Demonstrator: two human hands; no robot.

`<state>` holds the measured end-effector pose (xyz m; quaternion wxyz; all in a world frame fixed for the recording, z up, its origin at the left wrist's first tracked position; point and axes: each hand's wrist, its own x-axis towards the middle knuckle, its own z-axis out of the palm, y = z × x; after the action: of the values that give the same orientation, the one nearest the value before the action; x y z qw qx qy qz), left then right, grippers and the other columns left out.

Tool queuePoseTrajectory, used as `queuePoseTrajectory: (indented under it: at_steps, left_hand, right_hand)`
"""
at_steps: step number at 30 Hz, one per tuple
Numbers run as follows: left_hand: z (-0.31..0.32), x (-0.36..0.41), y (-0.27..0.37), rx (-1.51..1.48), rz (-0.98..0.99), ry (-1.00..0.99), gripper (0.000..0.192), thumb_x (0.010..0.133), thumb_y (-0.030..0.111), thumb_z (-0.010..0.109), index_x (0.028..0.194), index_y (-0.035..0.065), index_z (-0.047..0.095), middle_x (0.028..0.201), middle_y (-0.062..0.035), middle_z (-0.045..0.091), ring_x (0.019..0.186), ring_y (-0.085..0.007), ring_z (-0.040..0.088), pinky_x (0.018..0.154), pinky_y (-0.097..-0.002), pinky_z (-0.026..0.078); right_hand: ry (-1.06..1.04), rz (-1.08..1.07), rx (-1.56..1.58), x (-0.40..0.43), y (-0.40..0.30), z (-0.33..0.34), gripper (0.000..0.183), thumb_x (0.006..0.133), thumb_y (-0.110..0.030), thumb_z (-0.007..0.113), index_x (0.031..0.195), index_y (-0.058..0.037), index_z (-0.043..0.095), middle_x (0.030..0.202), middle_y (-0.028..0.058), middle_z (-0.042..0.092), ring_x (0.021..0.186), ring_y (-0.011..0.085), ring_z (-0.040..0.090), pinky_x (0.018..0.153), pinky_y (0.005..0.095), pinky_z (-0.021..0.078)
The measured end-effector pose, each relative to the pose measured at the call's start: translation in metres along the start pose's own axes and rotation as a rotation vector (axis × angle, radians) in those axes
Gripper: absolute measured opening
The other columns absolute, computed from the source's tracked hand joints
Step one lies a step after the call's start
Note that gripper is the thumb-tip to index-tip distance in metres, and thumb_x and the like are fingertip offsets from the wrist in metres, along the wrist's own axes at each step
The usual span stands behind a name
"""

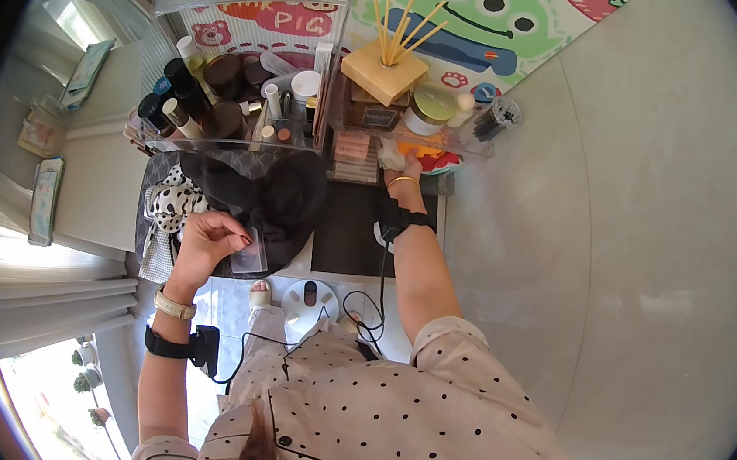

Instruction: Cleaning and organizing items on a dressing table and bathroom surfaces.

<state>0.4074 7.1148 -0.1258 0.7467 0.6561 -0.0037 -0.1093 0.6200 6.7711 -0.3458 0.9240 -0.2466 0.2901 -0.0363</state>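
Between its thumb and fingers, my left hand point(215, 239) pinches a small clear plastic piece point(251, 252), with black fabric point(290, 190) behind it. My right hand point(407, 164) reaches under a clear shelf, beside a whitish crumpled item point(391, 154) and orange and red items point(437, 160); its fingers are partly hidden, and whether it grips anything is unclear. Small pinkish boxes point(351, 156) are stacked just left of it. On the shelf above stand a reed diffuser with a wooden top point(385, 74), a jar with a gold-green lid point(432, 107) and a clear holder of black-tipped swabs point(498, 120).
A clear organizer point(231, 146) full of cosmetic bottles and jars stands at the back left, beside a round mirror point(88, 54). Polka-dot fabric point(177, 203) lies by the black cloth. A cable point(384, 264) hangs from the right wrist strap. Below is a white scale point(309, 307).
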Motion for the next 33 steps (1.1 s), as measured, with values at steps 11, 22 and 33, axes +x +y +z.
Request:
queuePoseTrajectory:
  at_steps: [11, 22, 33]
  left_hand:
    - [-0.004, -0.001, -0.004, -0.006, 0.014, -0.007, 0.005, 0.080, -0.003, 0.068, 0.083, -0.0019, 0.065, 0.079, -0.0056, 0.067, 0.071, -0.0101, 0.061, 0.068, -0.0215, 0.049]
    - [-0.007, -0.002, -0.007, -0.010, 0.024, -0.023, 0.005, 0.080, -0.001, 0.069, 0.081, -0.0020, 0.064, 0.079, -0.0049, 0.066, 0.072, -0.0097, 0.061, 0.069, -0.0218, 0.049]
    - [-0.005, 0.002, -0.007, -0.031, 0.037, -0.039, 0.007, 0.081, 0.002, 0.070, 0.083, -0.0022, 0.064, 0.077, -0.0043, 0.065, 0.070, -0.0097, 0.061, 0.068, -0.0207, 0.048]
  right_hand:
    - [0.081, 0.625, -0.749, -0.038, -0.084, -0.003, 0.061, 0.086, -0.046, 0.062, 0.121, 0.0027, 0.049, 0.118, 0.0239, 0.057, 0.107, 0.0326, 0.060, 0.085, 0.0373, 0.0530]
    - [-0.392, -0.797, -2.419, -0.163, -0.027, -0.158, 0.062, 0.091, -0.041, 0.051, 0.145, -0.0201, 0.030, 0.150, 0.0100, 0.028, 0.138, 0.0297, 0.027, 0.108, 0.0512, 0.0278]
    - [-0.126, -0.634, -2.408, -0.091, 0.031, -0.083, 0.063, 0.093, -0.040, 0.044, 0.144, -0.0051, 0.030, 0.150, 0.0136, 0.028, 0.141, 0.0294, 0.021, 0.113, 0.0487, 0.0181]
